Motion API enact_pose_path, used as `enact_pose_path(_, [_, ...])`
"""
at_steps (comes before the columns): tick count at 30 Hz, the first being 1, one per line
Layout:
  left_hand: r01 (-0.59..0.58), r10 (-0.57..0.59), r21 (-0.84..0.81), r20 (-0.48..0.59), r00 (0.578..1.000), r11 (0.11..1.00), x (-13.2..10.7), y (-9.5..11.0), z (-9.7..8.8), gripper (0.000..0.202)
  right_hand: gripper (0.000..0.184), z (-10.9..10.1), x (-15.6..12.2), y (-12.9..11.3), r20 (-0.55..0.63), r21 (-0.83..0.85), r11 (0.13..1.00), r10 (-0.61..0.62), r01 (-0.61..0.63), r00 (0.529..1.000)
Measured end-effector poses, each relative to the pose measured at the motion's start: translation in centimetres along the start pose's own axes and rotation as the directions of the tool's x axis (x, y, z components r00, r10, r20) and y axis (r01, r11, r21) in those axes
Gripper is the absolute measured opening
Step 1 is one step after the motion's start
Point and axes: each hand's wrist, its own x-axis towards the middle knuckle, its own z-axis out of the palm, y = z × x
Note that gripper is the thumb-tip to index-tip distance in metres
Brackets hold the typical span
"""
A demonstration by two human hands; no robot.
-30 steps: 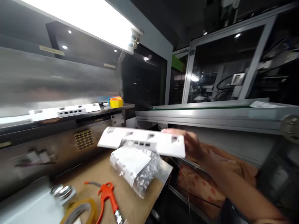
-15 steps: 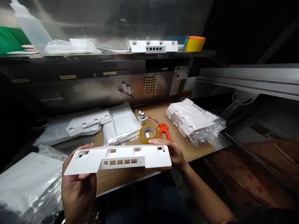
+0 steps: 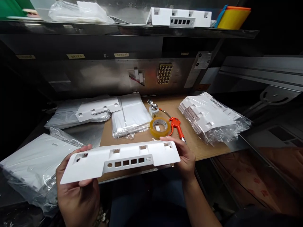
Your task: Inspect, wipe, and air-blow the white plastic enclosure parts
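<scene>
I hold a long white plastic panel [image 3: 123,157] with a row of square cut-outs level in front of me, above the near edge of the brown workbench [image 3: 189,138]. My left hand [image 3: 78,192] grips its left end from below, thumb on top. My right hand [image 3: 186,156] holds the right end, fingers curled round the edge. Just beyond the panel lie a roll of yellow tape [image 3: 160,126] and an orange air blow gun [image 3: 175,124].
A bagged stack of white panels [image 3: 210,118] sits at the right of the bench. More bagged parts [image 3: 130,115] and a loose panel [image 3: 98,108] lie at centre left, a large bag [image 3: 35,160] at near left. The shelf above carries another panel [image 3: 180,17] and yellow-orange tape rolls [image 3: 233,17].
My view swung from the right-hand conveyor down to the bench. The panel, held first by the right hand alone, is now in both hands and slightly closer and lower.
</scene>
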Motion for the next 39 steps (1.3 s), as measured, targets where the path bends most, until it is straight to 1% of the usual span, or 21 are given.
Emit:
enact_pose_path(2, [0.032, -0.033, -0.087, -0.003, 0.999, 0.996, -0.4, 0.2, 0.5, 0.071, 0.035, -0.1, -0.2, 0.3, -0.029, -0.005, 1.0, 0.023, -0.023, 0.999])
enact_pose_path(3, [0.038, -0.038, -0.1, 0.006, 0.999, 0.994, -0.5, 0.2, 0.6, 0.068, 0.034, -0.2, -0.2, 0.4, -0.038, -0.01, 1.0, 0.025, -0.025, 0.999])
enact_pose_path(6, [0.02, -0.018, -0.062, 0.031, 0.999, 0.998, -0.8, 0.2, 0.8, 0.065, 0.034, -0.4, -0.2, 0.6, -0.056, -0.017, 1.0, 0.021, -0.022, 0.998])
enact_pose_path(11, [-0.021, 0.029, -0.137, 0.064, 0.998, 0.99, -0.8, -0.5, 0.4, 0.071, 0.032, -0.6, -0.1, 0.6, -0.048, -0.034, 0.999, 0.029, -0.031, 0.998])
enact_pose_path(16, [-0.055, 0.068, -0.147, 0.087, 0.994, 0.988, -1.1, -0.5, 0.5, 0.075, 0.033, -0.7, -0.1, 0.5, -0.07, -0.005, 1.0, 0.004, -0.004, 0.998])
enact_pose_path(20, [-0.119, 0.132, -0.135, 0.092, 0.987, 0.984, -1.3, -0.3, 0.8, 0.078, 0.036, -1.1, -0.2, 1.0, -0.057, -0.045, 0.999, 0.009, -0.011, 0.998])
enact_pose_path(22, [-0.126, 0.14, -0.13, 0.102, 0.985, 0.983, -1.5, -0.4, 1.0, 0.077, 0.037, -1.1, -0.2, 1.3, -0.077, -0.066, 0.998, 0.003, -0.008, 0.997])
enact_pose_path(24, [-0.1, 0.115, -0.133, 0.11, 0.987, 0.986, -1.6, -0.6, 1.2, 0.079, 0.036, -1.1, -0.4, 1.6, -0.098, -0.046, 0.999, -0.016, 0.012, 0.995])
enact_pose_path(26, [-0.069, 0.085, -0.221, 0.061, 0.995, 0.973, -1.6, -0.7, 1.5, 0.078, 0.033, -1.0, -0.6, 1.8, -0.118, 0.005, 0.998, -0.066, 0.067, 0.991])
enact_pose_path(27, [-0.007, 0.021, -0.31, 0.04, 0.999, 0.951, -1.5, -0.7, 1.6, 0.077, 0.032, -1.0, -0.7, 1.8, -0.133, 0.027, 0.994, -0.104, 0.108, 0.986])
enact_pose_path(28, [0.097, -0.085, -0.414, 0.047, 0.995, 0.905, -1.4, -0.6, 1.6, 0.078, 0.03, -1.1, -0.8, 1.8, -0.148, 0.039, 0.987, -0.148, 0.156, 0.978])
enact_pose_path(29, [0.24, -0.218, -0.509, 0.103, 0.97, 0.827, -1.2, -0.5, 1.6, 0.082, 0.028, -1.2, -0.9, 1.8, -0.154, 0.034, 0.978, -0.196, 0.204, 0.968])
enact_pose_path(30, [0.403, -0.35, -0.561, 0.206, 0.914, 0.723, -1.0, -0.4, 1.5, 0.087, 0.027, -1.3, -1.0, 1.8, -0.148, 0.016, 0.968, -0.245, 0.25, 0.958])
enact_pose_path(31, [0.562, -0.458, -0.554, 0.331, 0.825, 0.614, -0.7, -0.2, 1.3, 0.089, 0.026, -1.5, -1.1, 1.7, -0.121, -0.01, 0.955, -0.295, 0.296, 0.948])
enact_pose_path(32, [0.685, -0.525, -0.505, 0.44, 0.728, 0.526, -0.5, -0.1, 1.1, 0.088, 0.026, -1.7, -1.1, 1.7, -0.089, -0.04, 0.942, -0.336, 0.334, 0.938])
enact_pose_path(33, [0.759, -0.558, -0.45, 0.514, 0.651, 0.471, -0.3, 0.0, 0.9, 0.084, 0.026, -1.8, -1.2, 1.8, -0.055, -0.068, 0.93, -0.365, 0.361, 0.929])
enact_pose_path(34, [0.797, -0.575, -0.408, 0.553, 0.603, 0.444, -0.2, -0.1, 0.8, 0.078, 0.026, -2.0, -1.2, 1.8, -0.034, -0.092, 0.923, -0.378, 0.374, 0.925])
enact_pose_path(35, [0.809, -0.583, -0.394, 0.562, 0.587, 0.435, -0.2, -0.2, 0.7, 0.073, 0.026, -2.1, -1.2, 1.9, -0.028, -0.102, 0.925, -0.371, 0.367, 0.928])
enact_pose_path(36, [0.804, -0.586, -0.403, 0.55, 0.595, 0.438, -0.2, -0.4, 0.6, 0.069, 0.029, -2.2, -1.1, 2.1, -0.035, -0.093, 0.938, -0.337, 0.333, 0.941])
enact_pose_path(37, [0.788, -0.583, -0.422, 0.53, 0.615, 0.448, -0.4, -0.8, 0.5, 0.067, 0.036, -2.4, -1.1, 2.3, -0.051, -0.074, 0.961, -0.269, 0.265, 0.962])
enact_pose_path(39, [0.744, -0.572, -0.464, 0.477, 0.667, 0.481, -0.8, -1.7, 0.3, 0.065, 0.051, -2.8, -1.3, 2.8, -0.081, -0.03, 0.998, -0.061, 0.059, 0.995])
